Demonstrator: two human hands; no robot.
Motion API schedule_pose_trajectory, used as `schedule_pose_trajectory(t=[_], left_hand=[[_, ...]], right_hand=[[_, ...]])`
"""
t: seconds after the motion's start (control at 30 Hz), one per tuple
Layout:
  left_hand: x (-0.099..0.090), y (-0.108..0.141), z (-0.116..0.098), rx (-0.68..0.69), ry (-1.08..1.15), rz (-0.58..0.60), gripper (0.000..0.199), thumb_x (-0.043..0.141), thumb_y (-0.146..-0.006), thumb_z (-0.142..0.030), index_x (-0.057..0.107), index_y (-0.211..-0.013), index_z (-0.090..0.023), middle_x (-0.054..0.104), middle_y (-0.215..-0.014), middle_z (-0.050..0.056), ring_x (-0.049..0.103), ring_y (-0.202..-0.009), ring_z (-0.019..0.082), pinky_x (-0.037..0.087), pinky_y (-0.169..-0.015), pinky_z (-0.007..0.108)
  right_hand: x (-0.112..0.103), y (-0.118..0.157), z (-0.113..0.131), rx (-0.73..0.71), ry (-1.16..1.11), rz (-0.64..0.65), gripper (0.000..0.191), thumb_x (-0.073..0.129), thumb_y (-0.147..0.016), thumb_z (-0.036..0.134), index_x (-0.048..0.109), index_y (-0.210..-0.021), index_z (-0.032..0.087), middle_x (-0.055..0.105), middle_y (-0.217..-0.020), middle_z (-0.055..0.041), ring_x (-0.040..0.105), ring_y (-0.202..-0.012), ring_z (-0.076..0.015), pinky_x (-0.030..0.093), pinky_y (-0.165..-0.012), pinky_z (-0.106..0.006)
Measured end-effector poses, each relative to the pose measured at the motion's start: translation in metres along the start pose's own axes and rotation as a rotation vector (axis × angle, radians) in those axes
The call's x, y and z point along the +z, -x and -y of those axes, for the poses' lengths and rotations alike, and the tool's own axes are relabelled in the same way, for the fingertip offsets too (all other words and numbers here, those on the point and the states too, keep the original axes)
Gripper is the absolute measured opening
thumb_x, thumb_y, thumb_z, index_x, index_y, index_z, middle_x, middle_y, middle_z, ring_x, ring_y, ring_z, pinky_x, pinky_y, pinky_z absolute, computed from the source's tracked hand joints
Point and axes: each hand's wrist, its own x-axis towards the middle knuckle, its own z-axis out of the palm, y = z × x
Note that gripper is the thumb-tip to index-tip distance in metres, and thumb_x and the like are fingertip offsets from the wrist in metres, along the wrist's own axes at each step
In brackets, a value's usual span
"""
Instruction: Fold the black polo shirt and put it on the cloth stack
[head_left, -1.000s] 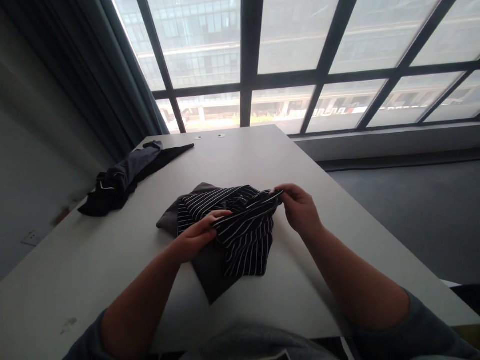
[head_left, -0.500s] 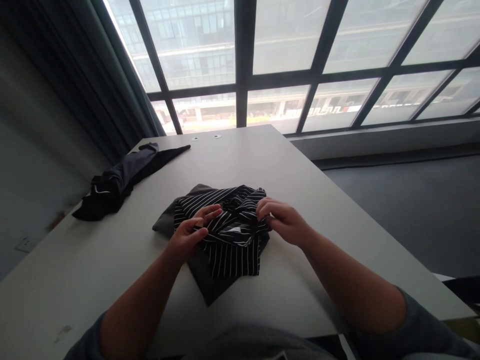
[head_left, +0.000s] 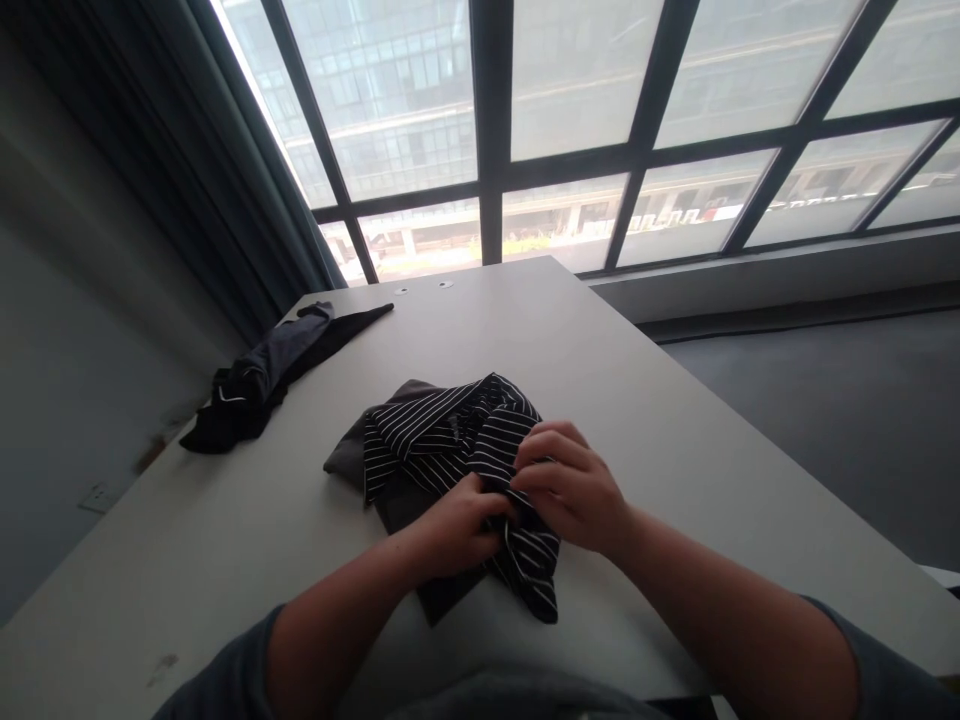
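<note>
A black garment with white stripes [head_left: 439, 425] lies crumpled on the table, partly over a dark grey cloth [head_left: 349, 452]. At its near right part, my left hand [head_left: 469, 525] is closed on the striped fabric, its fingertips partly hidden in the folds. Close beside it, my right hand [head_left: 566, 480] has curled fingers pinching the same garment's right edge. One striped flap hangs loosely below both hands toward the table's front. The type of garment cannot be made out from its bunched shape.
The white table [head_left: 645, 500] stretches toward large windows [head_left: 570, 90]. Dark clothes [head_left: 262, 375] lie in a heap along its left edge. A dark curtain [head_left: 225, 150] hangs behind them. Past the table's right edge is grey floor [head_left: 817, 420].
My left hand has moved right and nearer to me, closing on the striped fabric beside my right hand. The near striped flap has been shifted rightward and bunched. The view has tilted slightly.
</note>
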Motion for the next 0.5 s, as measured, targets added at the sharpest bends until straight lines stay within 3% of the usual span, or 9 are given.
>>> schedule_pose_trajectory(t=[0.17,0.3,0.4,0.43,0.5], left_hand=[[-0.036,-0.021,-0.025,0.177,0.102,0.505,0.034,0.069,-0.081,-0.004,0.072,-0.109,-0.024,0.071,-0.107,0.003,0.068,-0.097,0.018,0.056,-0.091,0.029],[-0.072,-0.062,-0.034,0.051,0.122,0.768,0.021,0.073,-0.082,-0.011,0.070,-0.098,-0.023,0.064,-0.071,-0.007,0.060,-0.061,0.012,0.050,-0.060,0.022],[-0.114,-0.103,-0.018,-0.120,0.156,0.743,0.012,0.072,-0.080,-0.013,0.069,-0.087,-0.022,0.064,-0.062,-0.007,0.060,-0.051,0.013,0.050,-0.052,0.024],[-0.134,-0.117,-0.011,-0.182,0.172,0.686,0.007,0.073,-0.080,-0.015,0.070,-0.084,-0.020,0.067,-0.064,-0.005,0.063,-0.051,0.015,0.051,-0.052,0.025],[-0.184,-0.143,0.001,-0.239,0.095,0.454,0.004,0.073,-0.082,-0.018,0.072,-0.084,-0.015,0.072,-0.069,0.001,0.067,-0.056,0.015,0.054,-0.057,0.026]], right_hand=[[-0.011,0.007,-0.044,0.279,0.051,-0.169,0.021,0.057,-0.095,0.012,0.069,-0.087,0.027,0.069,-0.090,-0.0051,0.064,-0.091,-0.0243,0.055,-0.082,-0.043],[-0.019,0.017,-0.074,0.364,0.093,-0.186,0.022,0.056,-0.093,0.010,0.068,-0.084,0.026,0.069,-0.090,-0.0040,0.066,-0.091,-0.0227,0.053,-0.085,-0.042],[-0.024,0.024,-0.087,0.399,0.132,-0.181,0.022,0.056,-0.091,0.010,0.069,-0.084,0.025,0.070,-0.089,-0.0038,0.066,-0.090,-0.0229,0.053,-0.086,-0.041],[-0.025,0.025,-0.091,0.406,0.144,-0.175,0.022,0.056,-0.090,0.010,0.070,-0.083,0.025,0.071,-0.089,-0.0037,0.066,-0.090,-0.0231,0.053,-0.085,-0.041],[-0.027,0.029,-0.097,0.408,0.158,-0.146,0.021,0.057,-0.089,0.010,0.070,-0.083,0.025,0.071,-0.088,-0.0034,0.066,-0.089,-0.0234,0.053,-0.083,-0.041]])
